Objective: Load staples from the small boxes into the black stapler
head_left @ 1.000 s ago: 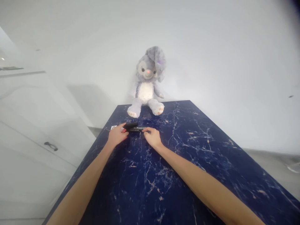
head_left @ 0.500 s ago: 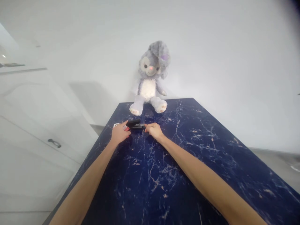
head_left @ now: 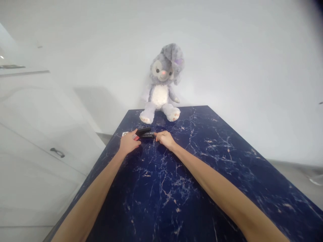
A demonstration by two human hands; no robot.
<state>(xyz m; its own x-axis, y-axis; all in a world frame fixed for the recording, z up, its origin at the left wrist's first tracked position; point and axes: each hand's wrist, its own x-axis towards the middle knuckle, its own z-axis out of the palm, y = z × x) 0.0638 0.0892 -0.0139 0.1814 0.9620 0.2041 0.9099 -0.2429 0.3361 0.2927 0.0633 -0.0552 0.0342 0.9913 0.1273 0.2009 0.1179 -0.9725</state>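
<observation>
A black stapler-like object [head_left: 144,130] lies on the dark blue marbled table, its upper arm raised from a lower part with a metal strip. My left hand [head_left: 129,143] is closed round its left end. A small white and red box or card [head_left: 124,133] shows beside and under the fingers of that hand. At the other end, my right hand [head_left: 164,138] has its fingers pinched together against the tip of the metal strip. What lies between those fingertips is too small to make out.
A grey and white plush toy [head_left: 160,94] sits at the far edge of the blue table [head_left: 176,188], leaning on the pale wall. To the left stands a white cabinet [head_left: 30,134] with a dark handle.
The metal strip between the hands shows slightly less at its right end. Both hands have kept nearly the same place; the view has shifted slightly.
</observation>
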